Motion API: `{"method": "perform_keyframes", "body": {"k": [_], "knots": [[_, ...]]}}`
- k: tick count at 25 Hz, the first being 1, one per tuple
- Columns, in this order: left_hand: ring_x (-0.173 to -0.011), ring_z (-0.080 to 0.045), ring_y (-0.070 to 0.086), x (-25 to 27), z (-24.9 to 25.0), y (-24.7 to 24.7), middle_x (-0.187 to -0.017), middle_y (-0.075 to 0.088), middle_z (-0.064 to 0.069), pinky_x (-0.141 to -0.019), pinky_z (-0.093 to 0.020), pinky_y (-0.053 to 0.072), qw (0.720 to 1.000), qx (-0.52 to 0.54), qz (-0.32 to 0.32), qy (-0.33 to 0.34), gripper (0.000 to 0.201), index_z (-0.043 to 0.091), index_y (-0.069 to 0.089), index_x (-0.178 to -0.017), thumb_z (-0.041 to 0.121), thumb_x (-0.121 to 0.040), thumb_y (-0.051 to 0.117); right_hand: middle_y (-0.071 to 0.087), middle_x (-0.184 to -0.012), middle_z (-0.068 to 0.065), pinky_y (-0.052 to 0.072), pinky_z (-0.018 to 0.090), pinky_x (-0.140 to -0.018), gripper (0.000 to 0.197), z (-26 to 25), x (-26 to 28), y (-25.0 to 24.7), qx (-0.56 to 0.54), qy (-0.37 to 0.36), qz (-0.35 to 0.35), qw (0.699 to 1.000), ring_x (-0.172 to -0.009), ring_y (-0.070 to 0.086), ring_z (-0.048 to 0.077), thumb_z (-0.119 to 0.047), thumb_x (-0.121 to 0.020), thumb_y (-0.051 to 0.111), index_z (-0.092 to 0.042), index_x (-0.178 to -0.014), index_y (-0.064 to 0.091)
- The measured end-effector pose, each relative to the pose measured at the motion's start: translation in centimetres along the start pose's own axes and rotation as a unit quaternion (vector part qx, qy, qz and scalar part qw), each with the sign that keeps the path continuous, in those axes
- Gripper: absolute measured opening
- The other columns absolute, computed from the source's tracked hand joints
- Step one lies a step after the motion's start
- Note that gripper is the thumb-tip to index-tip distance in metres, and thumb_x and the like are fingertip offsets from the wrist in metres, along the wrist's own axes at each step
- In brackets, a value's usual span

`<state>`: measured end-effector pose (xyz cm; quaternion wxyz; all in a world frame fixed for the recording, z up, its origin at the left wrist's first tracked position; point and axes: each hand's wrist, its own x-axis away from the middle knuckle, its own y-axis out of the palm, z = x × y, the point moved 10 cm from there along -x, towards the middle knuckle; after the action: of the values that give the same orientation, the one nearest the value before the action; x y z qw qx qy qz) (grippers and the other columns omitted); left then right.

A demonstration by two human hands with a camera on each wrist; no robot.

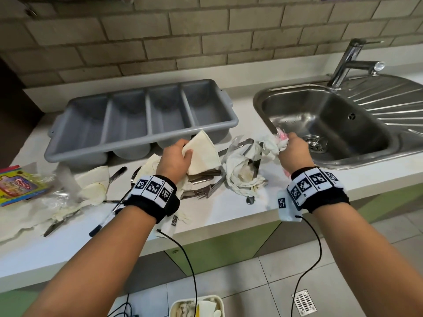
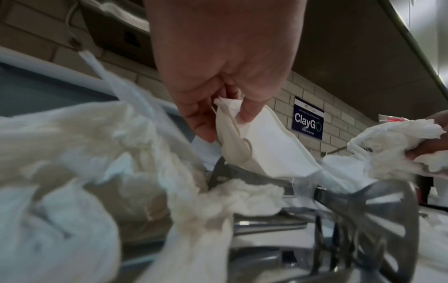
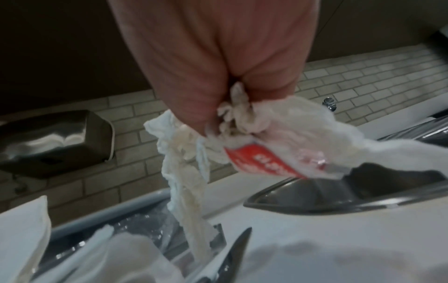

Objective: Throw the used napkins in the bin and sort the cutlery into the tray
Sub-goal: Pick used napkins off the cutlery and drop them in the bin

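Observation:
My left hand pinches a folded cream napkin just in front of the grey four-compartment cutlery tray; the left wrist view shows thumb and fingers on that folded napkin. My right hand grips a crumpled white napkin with a red-and-pink wrapper bunched in it, held near the sink's left rim. Forks and knives lie on the white counter under and between more crumpled napkins. A small bin with paper in it stands on the floor below.
A steel sink with a tap fills the right side. At the far left lie a colourful snack packet, more napkins and cutlery. A brick wall backs the counter. Cables hang from both wrists.

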<state>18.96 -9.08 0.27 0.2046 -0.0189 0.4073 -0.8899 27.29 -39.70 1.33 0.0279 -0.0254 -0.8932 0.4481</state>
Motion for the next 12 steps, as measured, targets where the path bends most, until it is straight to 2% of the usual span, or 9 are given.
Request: {"method": "perform_keyframes", "body": {"k": [3,6,9,11,12], "knots": [[-0.106,-0.032,0.061,0.6,0.3,-2.4,-0.113,0.066,-0.018,-0.090,-0.030,0.045,0.996,0.061,0.057,-0.013,0.029,0.005,0.056,-0.119,0.012,-0.091,0.050,0.057,-0.122,0.026,0.047,0.036,-0.092,0.044,-0.8,1.4,-2.0,-0.039,-0.015,0.030,0.999,-0.113,0.055,0.038,0.011,-0.084,0.042,0.002,-0.127,0.045],[-0.109,-0.027,0.059,1.7,0.2,-4.4,-0.121,0.063,-0.015,-0.092,-0.026,0.044,0.986,0.134,0.094,-0.038,0.038,0.007,0.046,-0.129,0.006,-0.091,0.049,0.060,-0.119,0.021,0.041,0.023,-0.079,0.041,-2.2,3.8,-3.7,-0.081,-0.040,0.059,0.994,-0.105,0.059,0.030,0.012,-0.085,0.045,0.000,-0.124,0.049],[-0.092,-0.018,0.060,4.1,0.2,-6.0,-0.106,0.065,-0.008,-0.086,-0.032,0.050,0.967,0.226,0.106,-0.041,0.049,0.016,0.036,-0.135,0.002,-0.089,0.049,0.061,-0.117,0.016,0.039,0.022,-0.078,0.034,-3.9,7.3,-5.0,-0.136,-0.074,0.084,0.984,-0.093,0.053,0.016,0.007,-0.086,0.052,-0.003,-0.118,0.052],[-0.095,-0.016,0.060,6.6,0.3,-7.0,-0.109,0.063,-0.008,-0.081,-0.029,0.052,0.959,0.263,0.101,-0.019,0.056,0.019,0.032,-0.137,-0.001,-0.088,0.049,0.062,-0.111,0.011,0.040,0.020,-0.073,0.030,-4.8,10.2,-5.3,-0.162,-0.100,0.090,0.978,-0.093,0.052,0.012,0.002,-0.086,0.056,-0.005,-0.115,0.054],[-0.099,-0.017,0.059,8.2,0.0,-7.6,-0.115,0.061,-0.010,-0.078,-0.025,0.053,0.957,0.271,0.098,-0.007,0.058,0.020,0.032,-0.137,-0.003,-0.086,0.048,0.063,-0.107,0.008,0.041,0.015,-0.069,0.028,-5.4,11.9,-5.2,-0.174,-0.115,0.087,0.974,-0.093,0.053,0.011,0.001,-0.086,0.057,-0.006,-0.113,0.054]]}}
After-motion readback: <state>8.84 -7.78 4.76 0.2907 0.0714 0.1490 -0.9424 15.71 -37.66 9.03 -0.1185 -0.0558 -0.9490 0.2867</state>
